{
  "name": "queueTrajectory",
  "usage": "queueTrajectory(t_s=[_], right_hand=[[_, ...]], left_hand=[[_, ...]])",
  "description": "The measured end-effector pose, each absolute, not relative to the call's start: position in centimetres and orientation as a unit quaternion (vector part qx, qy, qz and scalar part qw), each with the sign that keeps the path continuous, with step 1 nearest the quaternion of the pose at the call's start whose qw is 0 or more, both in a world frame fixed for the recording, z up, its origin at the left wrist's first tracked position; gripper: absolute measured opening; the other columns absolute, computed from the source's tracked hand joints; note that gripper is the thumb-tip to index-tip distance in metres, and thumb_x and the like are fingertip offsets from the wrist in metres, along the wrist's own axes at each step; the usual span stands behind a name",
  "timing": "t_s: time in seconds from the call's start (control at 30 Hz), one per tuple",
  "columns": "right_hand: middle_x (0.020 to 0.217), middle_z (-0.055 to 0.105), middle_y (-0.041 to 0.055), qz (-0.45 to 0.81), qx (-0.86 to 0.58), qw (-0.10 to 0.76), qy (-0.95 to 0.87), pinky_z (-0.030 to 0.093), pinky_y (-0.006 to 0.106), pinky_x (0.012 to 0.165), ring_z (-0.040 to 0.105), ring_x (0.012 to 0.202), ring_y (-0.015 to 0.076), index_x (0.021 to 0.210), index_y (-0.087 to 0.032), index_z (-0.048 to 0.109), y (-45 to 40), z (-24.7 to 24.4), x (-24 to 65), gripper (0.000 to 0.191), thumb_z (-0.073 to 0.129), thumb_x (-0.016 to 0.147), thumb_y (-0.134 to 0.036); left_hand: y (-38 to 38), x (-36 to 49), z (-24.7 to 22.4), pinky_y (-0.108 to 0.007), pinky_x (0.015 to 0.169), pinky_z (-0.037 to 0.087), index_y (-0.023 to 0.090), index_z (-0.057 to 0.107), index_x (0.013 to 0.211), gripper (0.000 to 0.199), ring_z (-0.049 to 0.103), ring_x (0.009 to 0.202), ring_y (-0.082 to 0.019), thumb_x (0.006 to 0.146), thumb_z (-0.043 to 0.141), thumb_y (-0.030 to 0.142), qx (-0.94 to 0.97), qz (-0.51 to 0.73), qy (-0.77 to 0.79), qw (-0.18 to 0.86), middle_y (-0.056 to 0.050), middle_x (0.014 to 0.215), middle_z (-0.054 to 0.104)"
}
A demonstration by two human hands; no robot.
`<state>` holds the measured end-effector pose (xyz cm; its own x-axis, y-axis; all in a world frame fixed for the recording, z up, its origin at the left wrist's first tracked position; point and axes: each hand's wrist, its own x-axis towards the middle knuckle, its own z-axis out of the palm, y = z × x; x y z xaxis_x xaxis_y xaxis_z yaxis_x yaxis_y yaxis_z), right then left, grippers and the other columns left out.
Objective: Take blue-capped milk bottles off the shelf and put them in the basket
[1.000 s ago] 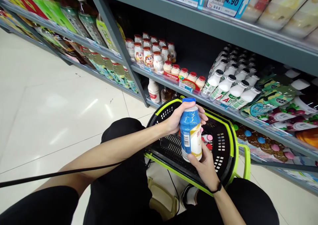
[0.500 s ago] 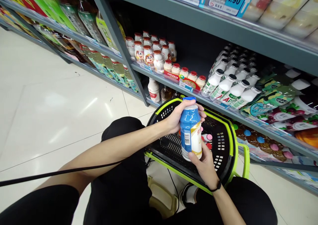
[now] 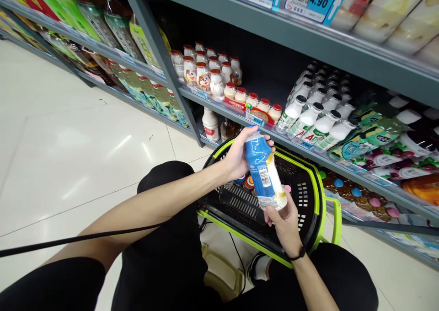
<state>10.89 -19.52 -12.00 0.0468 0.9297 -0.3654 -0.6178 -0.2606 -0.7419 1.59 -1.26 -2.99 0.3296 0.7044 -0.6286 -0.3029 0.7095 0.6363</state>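
Observation:
A blue and white plastic drink bottle with a blue cap is held tilted over the basket, its cap end toward the shelf and its barcode side facing me. My left hand is closed round its upper part, with fingertips showing on the far side. My right hand grips the base, thumb on the near side. Below lies a black shopping basket with a lime-green rim. Several small bottles with orange, blue and pink caps sit inside it, partly hidden by the bottle and my hands.
Grey shelving runs across in front, holding red-capped milk drinks and black-capped white bottles. The basket's green handle sticks out at right. A beige stool is beneath me. A dark cord crosses my left arm.
The bottle has gone from nearly upright to tilted, its base swinging to the right and its cap to the left. Both hands keep hold of it. More capped bottles show in the basket.

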Motion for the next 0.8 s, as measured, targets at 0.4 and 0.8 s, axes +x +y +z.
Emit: queueTrajectory(t_s=[0.4, 0.8], right_hand=[[0.091, 0.079, 0.0129, 0.735, -0.276, 0.598, -0.159, 0.039, 0.021, 0.037, 0.061, 0.040, 0.0133, 0.108, -0.018, 0.065, -19.5, -11.7, 11.6, 0.056, 0.064, 0.087, -0.070], [0.060, 0.073, 0.0123, 0.845, -0.160, 0.510, 0.003, 0.036, 0.020, 0.035, 0.065, 0.040, 0.0198, 0.087, -0.011, 0.075, -19.0, -11.4, 12.9, 0.090, 0.040, 0.078, -0.093]], left_hand=[[-1.9, 1.5, -2.4, -0.044, 0.101, 0.053, 0.014, 0.072, 0.105, 0.042, 0.072, 0.103, -0.027, 0.086, 0.059, 0.050, 0.229, 0.283, 0.452, 0.814, -0.011, 0.104, 0.078], [-1.5, 1.5, -2.5, -0.045, 0.098, 0.053, 0.018, 0.070, 0.105, 0.034, 0.072, 0.104, -0.027, 0.083, 0.061, 0.042, 0.263, 0.295, 0.421, 0.816, -0.007, 0.101, 0.079]])
